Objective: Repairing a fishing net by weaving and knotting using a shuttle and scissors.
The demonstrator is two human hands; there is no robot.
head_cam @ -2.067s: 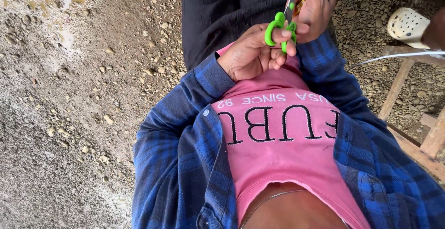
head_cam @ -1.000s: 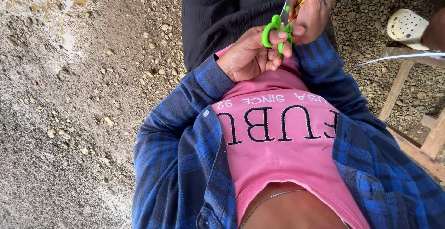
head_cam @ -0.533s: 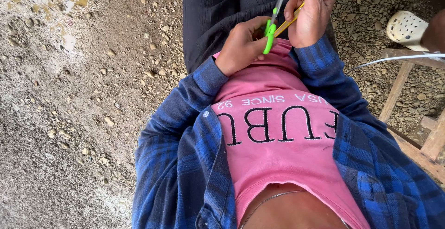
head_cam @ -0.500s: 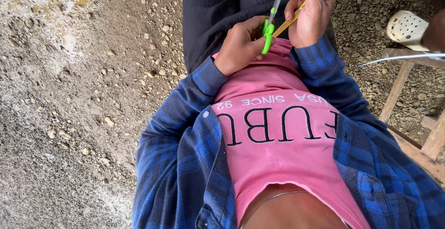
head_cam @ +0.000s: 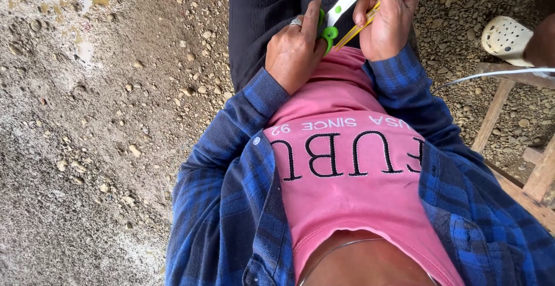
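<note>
Two hands meet over one pair of green-handled scissors (head_cam: 334, 21). Left hand (head_cam: 295, 52): fingers curled through and around the green loops, thumb pressed beside them, a ring on one finger. Right hand (head_cam: 386, 17): fingers closed on a thin yellow stick (head_cam: 376, 11), which lies just beside the pale blades slanting up between the two sets of fingers. Blade tips and the right fingertips are cut off by the upper edge; the cutting point cannot be seen. Below the fingers: pink shirt (head_cam: 352, 164), blue plaid sleeves (head_cam: 231, 164). Beyond: gravel ground (head_cam: 104, 118), wooden frame (head_cam: 509, 118), pale perforated shoe (head_cam: 507, 37).
</note>
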